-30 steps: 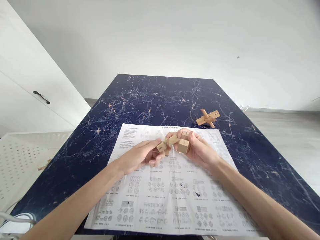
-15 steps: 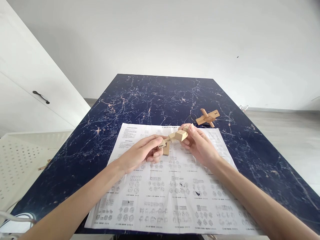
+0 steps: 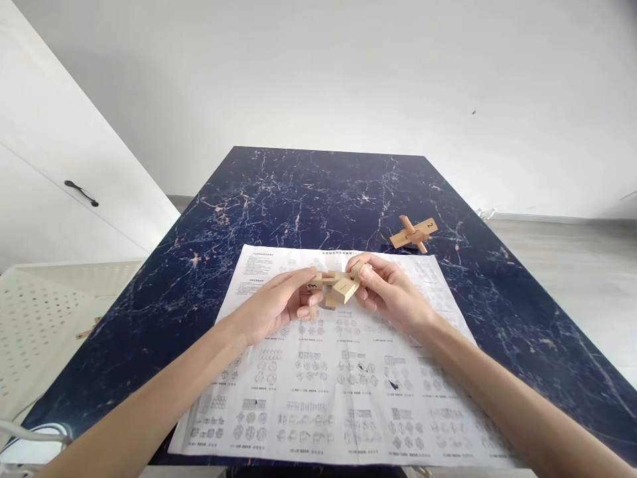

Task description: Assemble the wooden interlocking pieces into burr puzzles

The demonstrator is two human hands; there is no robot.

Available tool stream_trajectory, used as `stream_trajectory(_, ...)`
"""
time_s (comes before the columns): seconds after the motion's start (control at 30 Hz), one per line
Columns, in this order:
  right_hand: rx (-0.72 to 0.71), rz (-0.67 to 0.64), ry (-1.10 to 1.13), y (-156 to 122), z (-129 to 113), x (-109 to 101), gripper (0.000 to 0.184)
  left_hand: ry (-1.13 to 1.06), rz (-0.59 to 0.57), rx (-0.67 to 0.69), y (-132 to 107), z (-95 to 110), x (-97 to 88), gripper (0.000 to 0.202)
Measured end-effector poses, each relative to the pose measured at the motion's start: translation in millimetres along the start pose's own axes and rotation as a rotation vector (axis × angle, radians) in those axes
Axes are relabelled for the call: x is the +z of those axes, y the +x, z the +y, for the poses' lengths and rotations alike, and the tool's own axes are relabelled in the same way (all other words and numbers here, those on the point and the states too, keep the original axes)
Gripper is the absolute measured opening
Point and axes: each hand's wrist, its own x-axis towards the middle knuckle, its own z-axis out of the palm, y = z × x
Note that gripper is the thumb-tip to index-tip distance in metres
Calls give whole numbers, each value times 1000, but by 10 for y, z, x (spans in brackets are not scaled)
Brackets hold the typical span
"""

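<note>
Between my two hands is a light wooden interlocking puzzle [image 3: 343, 289], made of several notched bars joined crosswise. My left hand [image 3: 283, 299] pinches its left end, where a bar end shows a printed 3. The fingers of my right hand [image 3: 391, 289] are closed on its right end, thumb on top. The puzzle is held over a printed instruction sheet [image 3: 318, 385], which is covered in small diagrams. Some of its bars are hidden behind my fingers.
A second wooden puzzle [image 3: 414, 234], darker and marked 2, lies past the sheet on the right. The dark blue marbled table [image 3: 308, 192] is beneath everything. At left are a perforated cream rack [image 3: 44, 305] and a white cabinet [image 3: 60, 146]; a pale wall stands behind.
My right hand has come slightly left and down, turning the wooden puzzle so its near block tilts toward me. My left hand has shifted a little left. The second puzzle stays put.
</note>
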Motion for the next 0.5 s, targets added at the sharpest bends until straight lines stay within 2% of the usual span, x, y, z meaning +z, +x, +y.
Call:
stream_trajectory(0.2, -30, 44, -75, 0, 19, -36, 40, 89, 119, 125, -13, 19, 30, 39)
stream_trajectory(0.33, -105, 77, -139, 10, 33, -35, 34, 130, 141, 156, -20, 19, 76, 38)
stream_trajectory(0.5, -98, -61, -78, 14, 30, 11, 27, 154, 125, 102, -37, -4, 97, 39)
